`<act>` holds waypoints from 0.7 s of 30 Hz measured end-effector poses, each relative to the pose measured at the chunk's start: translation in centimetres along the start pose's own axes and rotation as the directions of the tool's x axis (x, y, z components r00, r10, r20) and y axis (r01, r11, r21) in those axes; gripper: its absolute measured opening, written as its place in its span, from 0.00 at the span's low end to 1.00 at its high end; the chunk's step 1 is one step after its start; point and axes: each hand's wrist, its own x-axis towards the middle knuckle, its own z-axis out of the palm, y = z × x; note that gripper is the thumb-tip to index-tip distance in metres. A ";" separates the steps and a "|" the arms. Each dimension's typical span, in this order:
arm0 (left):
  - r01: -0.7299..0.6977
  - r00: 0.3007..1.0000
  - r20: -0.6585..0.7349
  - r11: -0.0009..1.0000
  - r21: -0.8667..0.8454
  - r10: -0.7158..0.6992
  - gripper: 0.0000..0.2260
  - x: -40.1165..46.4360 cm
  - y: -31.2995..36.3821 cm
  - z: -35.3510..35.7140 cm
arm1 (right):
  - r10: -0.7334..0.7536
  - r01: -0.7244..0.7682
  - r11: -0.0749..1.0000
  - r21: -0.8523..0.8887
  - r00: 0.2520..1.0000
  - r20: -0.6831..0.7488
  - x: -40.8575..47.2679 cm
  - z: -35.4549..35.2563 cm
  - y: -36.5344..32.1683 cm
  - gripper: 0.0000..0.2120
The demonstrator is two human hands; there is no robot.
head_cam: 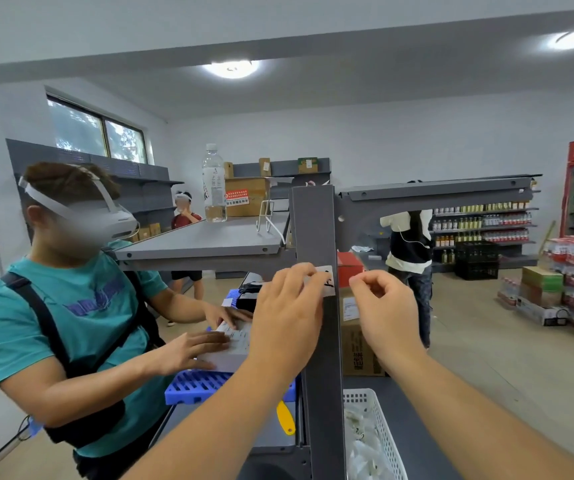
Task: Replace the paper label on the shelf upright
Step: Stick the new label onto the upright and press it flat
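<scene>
A grey metal shelf upright (316, 230) rises through the middle of the view. A white paper label (326, 280) with black marks lies on its front face at about hand height. My left hand (287, 313) rests against the upright with its fingertips on the label's left part. To the right of the upright, my right hand (384, 306) is held close to the label's right edge, thumb and forefinger pinched together, with nothing visible between them.
A person in a teal shirt (36, 327) stands close on the left, hands on a white box over a blue crate (195, 386). A white basket (372, 434) sits low right. A water bottle (214, 183) stands on the grey shelf (209, 240). Yellow tool (285, 418) lies below.
</scene>
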 end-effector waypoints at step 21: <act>-0.171 0.928 0.357 0.973 0.154 0.106 0.33 -5.9 0.9 2.3 | 0.023 -0.024 1.000 -0.005 0.999 -0.028 -0.1 -2.2 -0.8 0.09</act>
